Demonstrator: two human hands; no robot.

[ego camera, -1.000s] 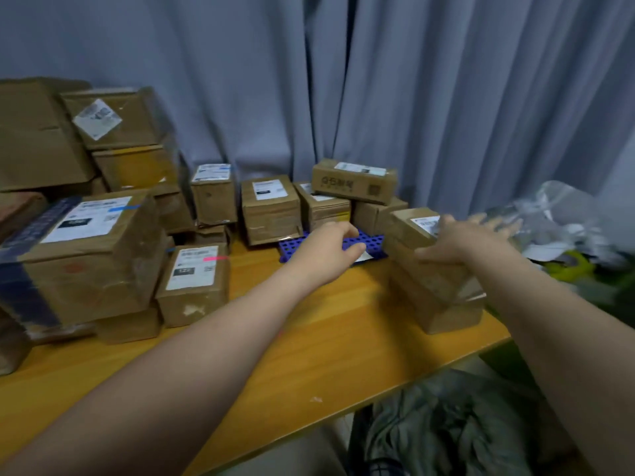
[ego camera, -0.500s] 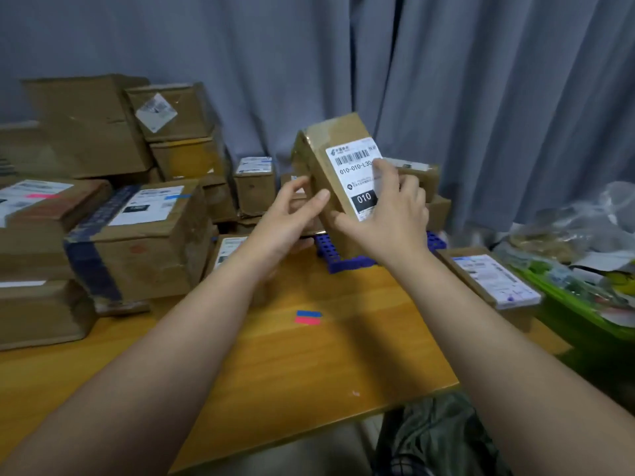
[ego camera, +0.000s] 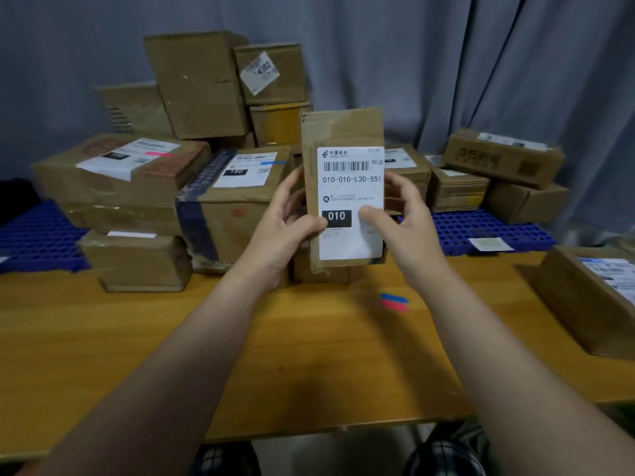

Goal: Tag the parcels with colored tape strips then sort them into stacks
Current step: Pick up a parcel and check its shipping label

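here, both hands hold one small parcel (ego camera: 343,132) upright, lifted off the wooden table (ego camera: 240,338), its white shipping label (ego camera: 350,187) turned toward the camera. the left hand (ego camera: 285,231) grips the parcel's left edge, thumb pressed on the label beside the black "010" box, fingers wrapped behind. the right hand (ego camera: 409,221) grips the right edge the same way, thumb on the label's lower right, fingers curled round the back. no colored strip shows on this label.

just below the right wrist, two short tape strips (ego camera: 394,301), one blue above one pink, lie on the table, touching each other. beyond the left hand stands a larger parcel (ego camera: 237,207) with a blue strip on its label, and further left of that a wide parcel (ego camera: 120,180) bearing a pink strip, stacked on other boxes. beyond the right hand more small parcels (ego camera: 501,159) sit on a blue perforated mat (ego camera: 481,231). well to the right of the right forearm, another labeled parcel (ego camera: 584,304) rests on the table edge. a grey curtain (ego camera: 481,63) hangs behind everything.
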